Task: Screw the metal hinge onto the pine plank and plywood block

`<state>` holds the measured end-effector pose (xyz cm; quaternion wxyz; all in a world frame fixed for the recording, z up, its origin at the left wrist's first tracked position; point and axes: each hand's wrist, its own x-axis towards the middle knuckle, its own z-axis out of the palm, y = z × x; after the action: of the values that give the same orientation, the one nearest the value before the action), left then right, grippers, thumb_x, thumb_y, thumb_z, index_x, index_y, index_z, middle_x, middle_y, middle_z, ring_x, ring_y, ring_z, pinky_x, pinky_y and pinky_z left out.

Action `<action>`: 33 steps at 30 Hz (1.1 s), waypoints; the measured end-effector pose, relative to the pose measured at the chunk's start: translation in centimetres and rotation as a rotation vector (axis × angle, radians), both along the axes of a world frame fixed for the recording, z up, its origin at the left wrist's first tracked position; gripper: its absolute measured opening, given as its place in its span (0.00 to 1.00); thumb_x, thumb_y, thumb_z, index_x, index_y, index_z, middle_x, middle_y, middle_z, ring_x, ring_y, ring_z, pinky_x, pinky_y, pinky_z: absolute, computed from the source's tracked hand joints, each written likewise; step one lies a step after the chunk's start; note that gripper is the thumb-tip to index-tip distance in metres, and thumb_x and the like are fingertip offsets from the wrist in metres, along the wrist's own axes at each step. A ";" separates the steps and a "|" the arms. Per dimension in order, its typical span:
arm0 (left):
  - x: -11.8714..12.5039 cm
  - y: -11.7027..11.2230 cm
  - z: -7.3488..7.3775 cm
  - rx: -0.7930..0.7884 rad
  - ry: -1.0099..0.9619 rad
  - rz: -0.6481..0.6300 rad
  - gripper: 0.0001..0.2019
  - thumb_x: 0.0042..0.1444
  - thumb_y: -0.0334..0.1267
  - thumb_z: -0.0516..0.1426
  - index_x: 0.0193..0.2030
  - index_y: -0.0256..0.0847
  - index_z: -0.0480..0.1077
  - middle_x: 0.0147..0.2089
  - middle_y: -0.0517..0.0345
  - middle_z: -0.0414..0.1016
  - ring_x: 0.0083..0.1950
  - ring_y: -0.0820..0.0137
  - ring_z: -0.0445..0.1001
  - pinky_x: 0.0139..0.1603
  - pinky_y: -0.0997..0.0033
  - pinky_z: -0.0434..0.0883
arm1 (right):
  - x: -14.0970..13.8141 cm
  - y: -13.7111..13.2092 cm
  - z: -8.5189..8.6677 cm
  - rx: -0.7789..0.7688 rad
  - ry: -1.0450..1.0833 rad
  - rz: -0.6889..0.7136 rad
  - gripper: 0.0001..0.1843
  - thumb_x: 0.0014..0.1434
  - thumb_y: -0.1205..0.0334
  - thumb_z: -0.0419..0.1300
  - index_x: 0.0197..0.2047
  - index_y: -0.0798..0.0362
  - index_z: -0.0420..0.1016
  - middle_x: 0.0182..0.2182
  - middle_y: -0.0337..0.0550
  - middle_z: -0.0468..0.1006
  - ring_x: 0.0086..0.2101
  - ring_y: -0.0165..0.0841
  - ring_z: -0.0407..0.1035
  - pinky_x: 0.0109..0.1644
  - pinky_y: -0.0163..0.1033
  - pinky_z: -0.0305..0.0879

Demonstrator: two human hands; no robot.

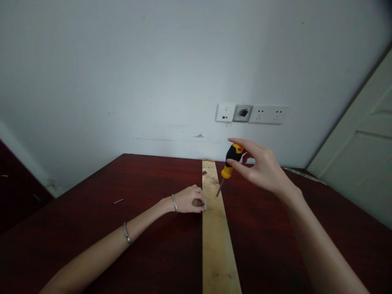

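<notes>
My right hand point(260, 165) grips a screwdriver point(233, 157) by its yellow-and-black handle, with thumb and fingers around it. Its shaft slants down to the left, and the tip is over a long, pale wooden board point(216, 234). At the left edge of that board, my left hand point(190, 199) is closed in a pinch on a small silvery metal plate point(205, 205). Fingers cover most of the plate, so its exact kind is hidden. A thin metal screw or nail point(119, 201) lies to the left of my left hand.
The board lies lengthwise on a dark red table point(147, 179) that meets a white wall point(153, 81). Sockets and switches point(251, 114) are set in the wall above the table. A pale panelled door point(361, 155) stands at the right, near a thin strip point(306, 176) on the table.
</notes>
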<state>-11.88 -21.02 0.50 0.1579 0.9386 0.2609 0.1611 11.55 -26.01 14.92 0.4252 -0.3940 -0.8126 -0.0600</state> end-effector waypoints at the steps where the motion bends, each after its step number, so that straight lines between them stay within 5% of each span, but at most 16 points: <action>1: 0.1 0.0 -0.1 0.008 0.000 0.010 0.06 0.51 0.38 0.61 0.35 0.39 0.74 0.40 0.54 0.74 0.44 0.68 0.69 0.49 0.69 0.63 | 0.0 0.1 0.0 -0.001 -0.005 0.001 0.25 0.54 0.61 0.58 0.56 0.52 0.66 0.40 0.46 0.75 0.29 0.32 0.68 0.32 0.39 0.69; 33: 0.8 -0.6 -0.5 -0.010 -0.098 0.105 0.01 0.48 0.31 0.63 0.27 0.39 0.75 0.35 0.58 0.73 0.40 0.70 0.68 0.44 0.71 0.63 | -0.3 0.0 0.1 -0.041 -0.052 0.027 0.25 0.52 0.64 0.61 0.55 0.53 0.67 0.39 0.45 0.75 0.29 0.31 0.66 0.34 0.38 0.67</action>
<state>-11.09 -21.66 0.03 0.1665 0.9139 0.3025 0.2134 11.30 -26.00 15.00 0.3964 -0.3900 -0.8298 -0.0478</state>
